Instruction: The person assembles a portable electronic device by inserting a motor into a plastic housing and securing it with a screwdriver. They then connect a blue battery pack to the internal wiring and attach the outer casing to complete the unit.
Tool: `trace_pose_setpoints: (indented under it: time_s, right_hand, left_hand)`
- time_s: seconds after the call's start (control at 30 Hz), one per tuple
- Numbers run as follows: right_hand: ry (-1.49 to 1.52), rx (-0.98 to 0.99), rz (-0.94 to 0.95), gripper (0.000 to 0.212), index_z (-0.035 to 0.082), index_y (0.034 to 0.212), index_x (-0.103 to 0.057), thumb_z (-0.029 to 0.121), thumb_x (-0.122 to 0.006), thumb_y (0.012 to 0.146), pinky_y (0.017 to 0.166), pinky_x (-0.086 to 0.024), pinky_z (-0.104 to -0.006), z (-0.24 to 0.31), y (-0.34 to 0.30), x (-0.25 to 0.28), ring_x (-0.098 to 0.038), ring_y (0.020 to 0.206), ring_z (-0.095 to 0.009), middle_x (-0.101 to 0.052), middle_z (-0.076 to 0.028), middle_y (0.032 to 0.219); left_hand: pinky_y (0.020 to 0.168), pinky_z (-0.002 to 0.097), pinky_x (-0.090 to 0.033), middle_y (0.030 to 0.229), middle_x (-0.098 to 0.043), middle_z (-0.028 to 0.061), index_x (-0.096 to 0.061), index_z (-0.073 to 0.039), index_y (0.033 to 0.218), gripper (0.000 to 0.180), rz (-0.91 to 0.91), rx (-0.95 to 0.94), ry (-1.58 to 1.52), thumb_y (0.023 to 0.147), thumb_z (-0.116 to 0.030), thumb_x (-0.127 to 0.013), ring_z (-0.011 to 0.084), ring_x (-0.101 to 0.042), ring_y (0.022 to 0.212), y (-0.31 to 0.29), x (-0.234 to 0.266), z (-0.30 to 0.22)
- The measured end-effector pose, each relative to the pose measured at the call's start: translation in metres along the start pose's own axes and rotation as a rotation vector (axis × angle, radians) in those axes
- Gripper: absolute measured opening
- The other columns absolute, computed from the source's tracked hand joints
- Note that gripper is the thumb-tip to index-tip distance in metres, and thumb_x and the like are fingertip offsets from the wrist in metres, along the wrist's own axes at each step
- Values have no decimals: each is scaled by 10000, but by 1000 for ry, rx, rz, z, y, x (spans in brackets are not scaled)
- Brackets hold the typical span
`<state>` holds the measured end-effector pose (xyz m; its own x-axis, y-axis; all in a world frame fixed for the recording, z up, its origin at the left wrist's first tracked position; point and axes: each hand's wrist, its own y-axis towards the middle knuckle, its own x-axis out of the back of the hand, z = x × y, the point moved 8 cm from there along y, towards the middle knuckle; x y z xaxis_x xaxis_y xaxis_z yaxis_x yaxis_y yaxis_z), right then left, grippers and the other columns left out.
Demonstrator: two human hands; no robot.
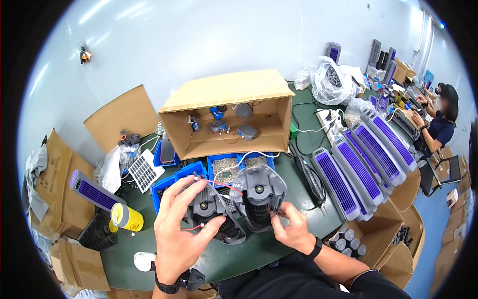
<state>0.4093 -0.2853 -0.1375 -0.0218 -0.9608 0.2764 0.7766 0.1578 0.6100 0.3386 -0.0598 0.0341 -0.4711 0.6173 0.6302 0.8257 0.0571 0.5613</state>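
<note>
My left hand point(181, 219) grips a dark grey plastic fan housing point(205, 205), thumb low on its face and fingers over its upper edge. Red wires with a small white connector run beside that thumb. Close against it on the right is a second dark grey fan housing point(259, 189), upright, with a round boss in its middle and a dark slatted part below. The fingertips of my right hand point(293, 230) pinch its lower right edge. Both housings are raised over the front of the green table point(244, 259).
Blue bins point(186, 172) of small screws stand behind the housings, before an open cardboard box point(224, 144) with small motors. Purple-and-grey tower fans point(338, 182) lie at right, beside a black screwdriver point(311, 177). A yellow cup point(130, 218) stands at left. Another person point(438, 124) works at far right.
</note>
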Motion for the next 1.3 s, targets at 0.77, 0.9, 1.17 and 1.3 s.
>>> trace_pose_setpoints:
  time_s: [0.77, 0.9, 1.17, 1.3]
  right_hand:
    - [-226, 524, 226, 595, 6, 1376, -661, -60, -774, 795, 1181, -391, -623, 186, 123, -1, -696, 954, -276, -725, -31, 883]
    - [-188, 447, 147, 415, -41, 1182, -740, -111, -749, 773, 803, -586, -401, 189, 96, 18, -689, 817, -278, -719, -104, 886]
    - [-77, 436, 113, 351, 20, 1006, -786, -131, -724, 696, 615, -556, -333, 105, 30, 3, -692, 715, -241, -765, -89, 949]
    - [-82, 467, 163, 382, 33, 1008, -793, -99, -712, 659, 617, -563, -326, 73, 11, -20, -694, 719, -224, -765, -69, 942]
  left_hand:
    - [711, 319, -531, 925, -674, 106, -781, -33, 1021, 277, -466, -43, 212, 778, 74, -858, 230, -656, 803, -85, 21, -34]
    - [783, 345, -609, 1025, -743, 153, -776, 0, 1055, 258, -460, -90, 160, 811, 54, -841, 280, -750, 909, -102, -1, -36]
    - [693, 316, -641, 1039, -798, 184, -781, 15, 1019, 260, -398, -43, 93, 780, 110, -820, 268, -805, 872, -111, -47, -8]
    - [663, 303, -630, 1015, -810, 166, -795, 8, 1012, 271, -371, -4, 147, 770, 130, -803, 251, -802, 817, -114, -50, 1]
